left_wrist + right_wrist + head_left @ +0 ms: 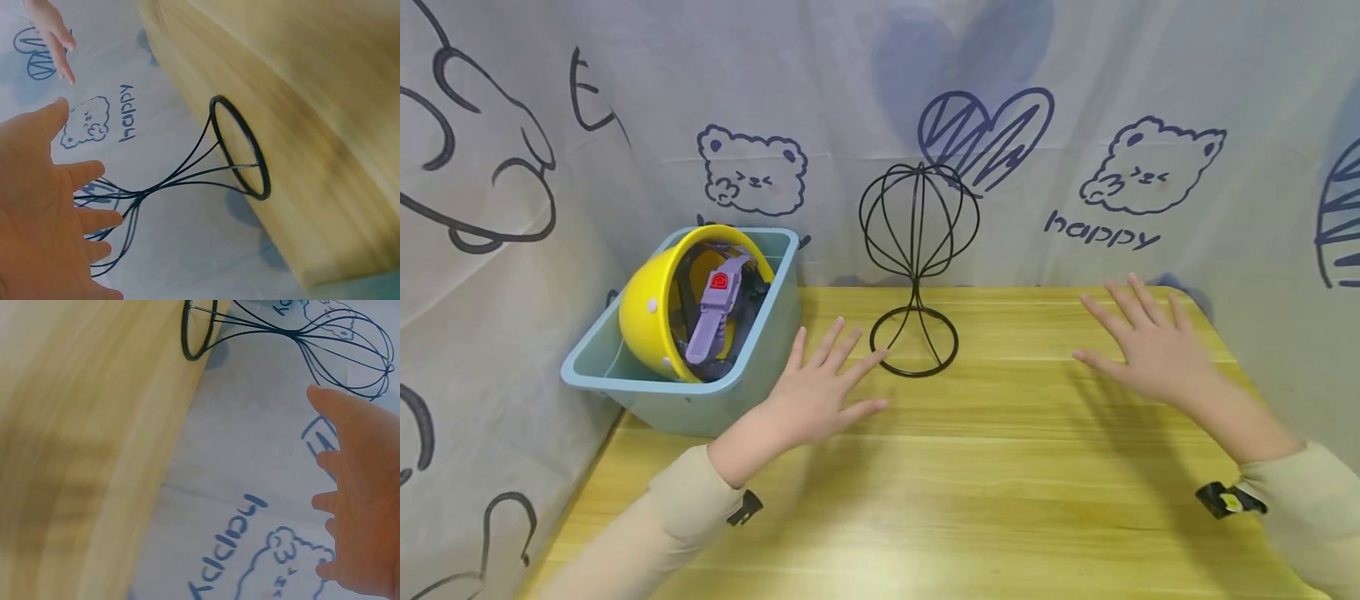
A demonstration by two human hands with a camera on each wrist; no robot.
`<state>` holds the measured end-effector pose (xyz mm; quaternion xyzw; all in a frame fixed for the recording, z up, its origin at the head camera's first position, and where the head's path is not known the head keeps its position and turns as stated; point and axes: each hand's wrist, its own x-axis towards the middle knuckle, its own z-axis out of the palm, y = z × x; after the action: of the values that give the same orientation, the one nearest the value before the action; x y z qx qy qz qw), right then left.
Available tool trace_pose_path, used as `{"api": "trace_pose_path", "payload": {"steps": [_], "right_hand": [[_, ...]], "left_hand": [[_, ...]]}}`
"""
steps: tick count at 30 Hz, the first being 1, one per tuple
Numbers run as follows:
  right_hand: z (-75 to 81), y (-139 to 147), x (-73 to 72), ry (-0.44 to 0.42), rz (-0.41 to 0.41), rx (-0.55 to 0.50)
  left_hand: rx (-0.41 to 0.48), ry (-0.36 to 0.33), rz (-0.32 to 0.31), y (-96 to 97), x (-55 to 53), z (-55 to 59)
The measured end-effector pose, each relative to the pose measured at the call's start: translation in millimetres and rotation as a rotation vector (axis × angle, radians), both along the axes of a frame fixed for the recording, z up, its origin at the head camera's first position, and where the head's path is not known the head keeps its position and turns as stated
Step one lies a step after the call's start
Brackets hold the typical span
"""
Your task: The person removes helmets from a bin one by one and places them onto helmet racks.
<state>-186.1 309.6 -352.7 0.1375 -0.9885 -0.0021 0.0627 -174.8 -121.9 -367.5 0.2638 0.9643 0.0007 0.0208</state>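
Observation:
A black wire stand (917, 242) with a round cage top and ring base stands upright near the back of the table. My left hand (820, 387) hovers palm down with fingers spread, between the stand and a blue bin (662, 385); it holds nothing. Over the table's right side, my right hand (1157, 350) is also spread and holds nothing, well apart from the stand. Inside the bin a yellow helmet (643, 308) lies tipped on its side, its dark lining and a purple strap (715, 312) with a red mark facing right.
The wooden table (970, 517) reaches back to a white cloth (850, 83) printed with bears, hearts and the word happy. More of this cloth hangs along the left side, close to the bin. Black bands (1231, 500) show at both wrists.

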Motion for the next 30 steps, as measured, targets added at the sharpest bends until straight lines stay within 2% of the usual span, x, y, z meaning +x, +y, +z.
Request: {"api": "trace_pose_path", "payload": {"steps": [11,18,23,30], "right_hand": [[46.8,-4,-3.5,0.085,0.035,0.082],[78.2,-15,-9.0,0.210,0.082,0.122],[91.1,-26,-11.7,0.323,0.156,0.120],[104.3,-46,-16.4,0.479,0.330,0.018]], "left_hand": [[-0.048,0.111,-0.074,-14.2,15.3,32.3],[-0.068,0.183,-0.107,-29.9,22.6,50.7],[-0.073,0.219,-0.107,-39.4,28.2,60.6],[-0.073,0.258,-0.091,-52.2,37.9,74.1]]}}
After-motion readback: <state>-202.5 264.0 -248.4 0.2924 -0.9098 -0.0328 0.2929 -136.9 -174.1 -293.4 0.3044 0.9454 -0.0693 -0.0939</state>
